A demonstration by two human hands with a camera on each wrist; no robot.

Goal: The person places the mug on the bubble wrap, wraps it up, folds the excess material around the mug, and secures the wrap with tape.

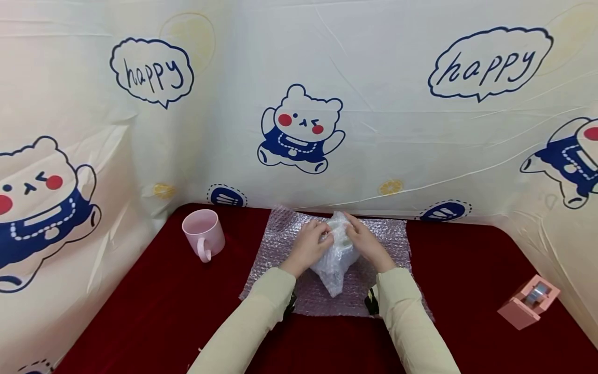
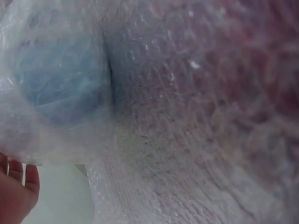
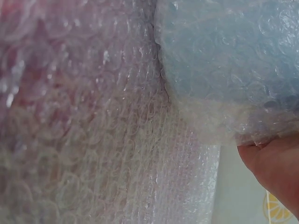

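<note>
A bundle of bubble wrap (image 1: 337, 262) sits mid-table on a flat bubble wrap sheet (image 1: 273, 259), its near end drawn to a point. Through its layers, both wrist views show a light blue object (image 2: 65, 79), whose kind I cannot tell. My left hand (image 1: 309, 245) grips the bundle's left side with bent fingers. On the opposite side, my right hand (image 1: 369, 245) holds the wrap near its top. Fingertips (image 2: 32, 179) rest at the bundle's edge in the left wrist view. In the right wrist view, the thumb side of a hand (image 3: 275, 163) presses against the wrap.
A pink mug (image 1: 204, 234) stands at the back left, handle toward me. A pink tape dispenser (image 1: 528, 304) with a roll of tape lies at the right. Dark red cloth (image 1: 154, 306) covers the table, and a printed curtain (image 1: 397, 140) hangs behind it.
</note>
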